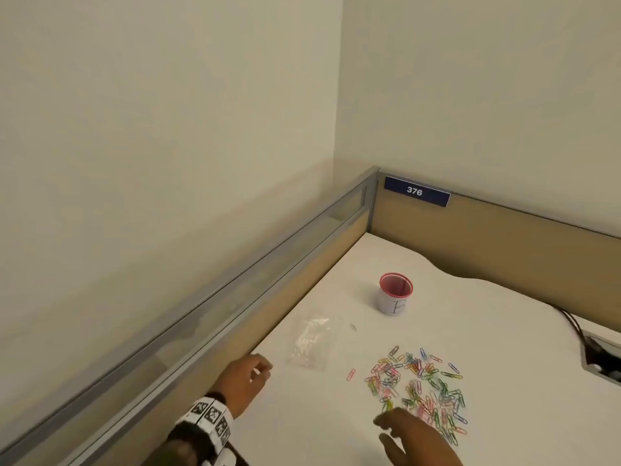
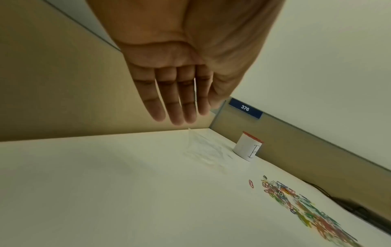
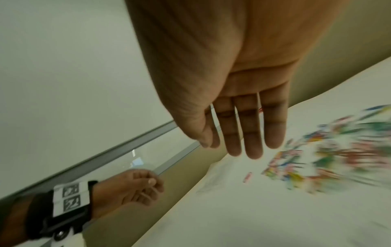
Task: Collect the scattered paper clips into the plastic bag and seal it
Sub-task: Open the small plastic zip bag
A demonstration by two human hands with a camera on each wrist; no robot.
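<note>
My left hand (image 1: 247, 378) hangs relaxed, empty, plastic bag (image 1: 311, 343) just ahead on the counter (image 1: 302, 425). My right hand (image 1: 408, 435) is spread flat, empty, paper clips (image 1: 420, 388) just beyond its fingertips.

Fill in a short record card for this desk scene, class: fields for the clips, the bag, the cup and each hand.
paper clips: loose coloured heap on the white desk, none bagged
stray clip: pink, apart, left of heap
plastic bag: clear, lying flat, untouched
cup: upright, red rim
left hand: empty, near bag
right hand: empty, at heap's near edge
</note>
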